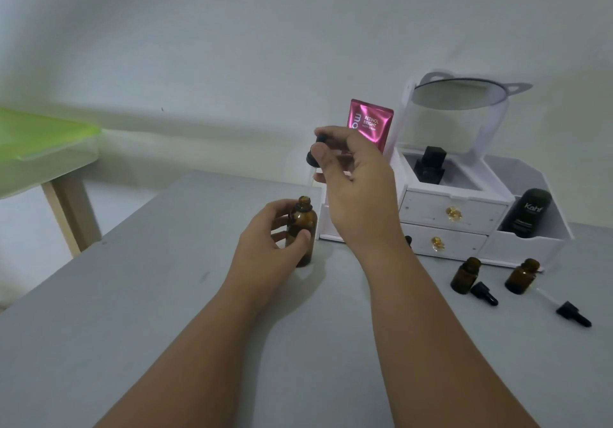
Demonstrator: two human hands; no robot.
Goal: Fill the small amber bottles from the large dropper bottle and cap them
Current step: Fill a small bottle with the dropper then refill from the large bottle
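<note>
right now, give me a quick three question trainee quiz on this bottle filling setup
1. True or false: the large amber glass bottle held by the left hand has its cap on.
2. How many small amber glass bottles stand uncapped on the grey table at the right? A) one B) two C) four
3. Fill in: the right hand holds the black-bulbed glass dropper ____ the large bottle's mouth.

Key:
1. False; its mouth is open.
2. B; the nearer small bottle and the farther small bottle, each with a black dropper cap lying beside it.
3. Above.
</note>
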